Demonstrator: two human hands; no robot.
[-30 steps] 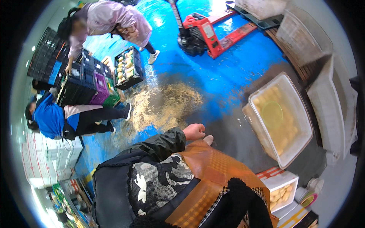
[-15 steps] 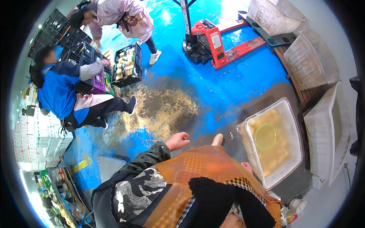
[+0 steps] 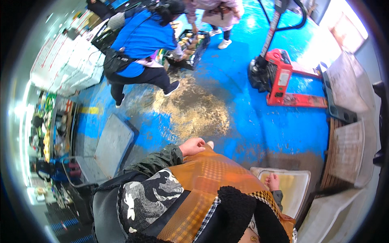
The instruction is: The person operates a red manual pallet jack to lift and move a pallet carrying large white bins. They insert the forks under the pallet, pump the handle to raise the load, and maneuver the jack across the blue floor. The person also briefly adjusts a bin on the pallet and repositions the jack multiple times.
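My left hand (image 3: 193,147) hangs in front of my orange-brown apron (image 3: 210,168), its fingers curled in with nothing seen in them. My right hand (image 3: 272,181) is out at my right side, fingers loosely bent and partly apart, holding nothing that shows. Below and behind it in the picture stands a white plastic tub (image 3: 302,175) with yellowish contents, partly hidden by my arm and apron. Whether that hand touches the tub I cannot tell; it appears above it.
Ahead is a red pallet jack (image 3: 279,77). At the far left a person in blue (image 3: 142,40) and a person in pink (image 3: 219,8) bend over a black crate (image 3: 198,48). Beige residue (image 3: 198,115) covers the floor. A grey flatbed cart (image 3: 113,143) stands left; tubs (image 3: 348,150) line the right.
My view has swung left and I have stepped forward, so the white tub now lies lower, beside me. My right hand has come out from behind the apron. The person in blue bends lower at the crate.
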